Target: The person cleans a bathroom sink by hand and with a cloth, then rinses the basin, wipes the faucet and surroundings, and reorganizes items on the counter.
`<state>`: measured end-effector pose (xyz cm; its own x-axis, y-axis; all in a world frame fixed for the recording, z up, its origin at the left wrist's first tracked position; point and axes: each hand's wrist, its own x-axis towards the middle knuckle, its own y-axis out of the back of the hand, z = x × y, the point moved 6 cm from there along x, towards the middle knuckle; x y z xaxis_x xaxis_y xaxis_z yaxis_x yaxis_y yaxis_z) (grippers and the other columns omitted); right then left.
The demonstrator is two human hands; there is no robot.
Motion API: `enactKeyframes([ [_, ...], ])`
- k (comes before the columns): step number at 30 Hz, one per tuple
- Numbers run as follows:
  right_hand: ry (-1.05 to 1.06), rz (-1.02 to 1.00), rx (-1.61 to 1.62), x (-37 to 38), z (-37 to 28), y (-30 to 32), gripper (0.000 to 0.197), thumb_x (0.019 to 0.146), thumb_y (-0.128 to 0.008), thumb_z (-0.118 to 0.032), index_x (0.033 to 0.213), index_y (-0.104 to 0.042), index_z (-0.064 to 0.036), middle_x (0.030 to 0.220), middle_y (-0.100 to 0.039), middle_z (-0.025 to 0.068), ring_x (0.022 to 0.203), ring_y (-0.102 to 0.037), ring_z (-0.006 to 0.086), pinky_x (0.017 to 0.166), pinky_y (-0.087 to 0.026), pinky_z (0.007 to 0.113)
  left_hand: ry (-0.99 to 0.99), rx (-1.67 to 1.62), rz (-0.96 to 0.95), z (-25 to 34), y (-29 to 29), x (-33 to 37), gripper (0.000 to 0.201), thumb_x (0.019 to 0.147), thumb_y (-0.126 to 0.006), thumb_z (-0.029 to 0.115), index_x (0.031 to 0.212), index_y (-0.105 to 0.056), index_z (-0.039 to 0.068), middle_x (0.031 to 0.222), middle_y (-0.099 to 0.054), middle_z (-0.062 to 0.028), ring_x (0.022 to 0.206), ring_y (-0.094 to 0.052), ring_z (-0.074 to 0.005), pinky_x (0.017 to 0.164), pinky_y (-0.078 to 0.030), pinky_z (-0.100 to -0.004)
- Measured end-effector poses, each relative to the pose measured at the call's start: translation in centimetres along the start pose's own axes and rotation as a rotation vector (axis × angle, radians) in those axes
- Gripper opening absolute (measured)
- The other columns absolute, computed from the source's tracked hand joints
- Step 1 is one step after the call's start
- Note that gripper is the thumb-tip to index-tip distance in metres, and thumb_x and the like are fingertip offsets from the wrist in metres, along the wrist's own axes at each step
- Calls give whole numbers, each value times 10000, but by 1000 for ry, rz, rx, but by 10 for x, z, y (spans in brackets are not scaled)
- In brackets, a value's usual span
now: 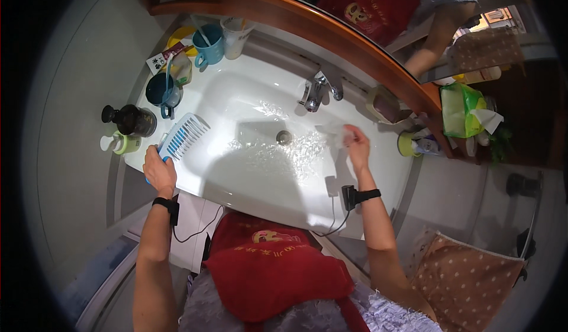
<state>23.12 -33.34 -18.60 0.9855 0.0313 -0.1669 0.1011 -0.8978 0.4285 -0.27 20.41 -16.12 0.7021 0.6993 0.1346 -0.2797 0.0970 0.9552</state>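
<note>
My left hand [158, 171], left of centre in the frame, is closed around the handle of a blue-and-white plastic wide-toothed comb [184, 138]. The comb slants up and to the right from my fist, its row of teeth facing the middle of the picture, over the left rim of a glossy white ceramic washbasin [228, 101].

My right hand [357, 150], right of centre, is raised over the basin's right side with its fingers bent. A pale, see-through blur [336, 135] lies at my fingertips; I cannot tell whether I grip anything there.

Rippled water [305, 154] spreads around the round metal drain [284, 138] at mid-frame. The chrome faucet [316, 92] stands above and to the right of the drain.

Near my left hand, at the left of the frame, are a dark brown pump bottle [136, 121] and a small green-and-white bottle [125, 144]. A dark blue mug [161, 90] stands just above them, and a lighter teal mug [208, 47] is farther up, in the upper left.
</note>
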Motion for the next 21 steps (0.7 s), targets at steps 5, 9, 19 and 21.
enactKeyframes([
  [5, 95, 433, 175, 26, 16, 21, 543, 896, -613, -73, 1409, -453, 11, 1106, -619, 103, 978, -587, 174, 891, -466, 297, -19, -41, 22, 3, 6, -2, 324, 740, -644, 11, 1043, -532, 30, 1041, -612, -178, 1003, -573, -399, 857, -425, -486],
  [9, 249, 358, -543, 59, 11, -7, 603, 922, -608, -229, 1411, -399, 56, 1336, -513, 263, 1302, -410, 422, 1136, -274, 442, -19, -28, 26, -2, 4, -4, 319, 740, -636, 9, 1039, -526, 29, 1030, -609, -185, 984, -570, -409, 848, -422, -492],
  [19, 531, 386, -555, 50, -81, -126, 323, 915, -555, -128, 1223, -587, -35, 1258, -587, 189, 1224, -502, 375, 1094, -333, 485, -7, 7, 37, -1, -1, -3, 363, 730, -648, 19, 1070, -522, 32, 1046, -603, -168, 1004, -566, -390, 853, -419, -480],
  [21, 435, 266, -490, 52, -69, -109, 336, 898, -519, -43, 1222, -607, -50, 1215, -617, 178, 1172, -543, 377, 1047, -400, 456, 20, 7, 14, 0, -3, -1, 380, 719, -669, 25, 1070, -523, 32, 1054, -598, -141, 1033, -563, -359, 857, -420, -459],
])
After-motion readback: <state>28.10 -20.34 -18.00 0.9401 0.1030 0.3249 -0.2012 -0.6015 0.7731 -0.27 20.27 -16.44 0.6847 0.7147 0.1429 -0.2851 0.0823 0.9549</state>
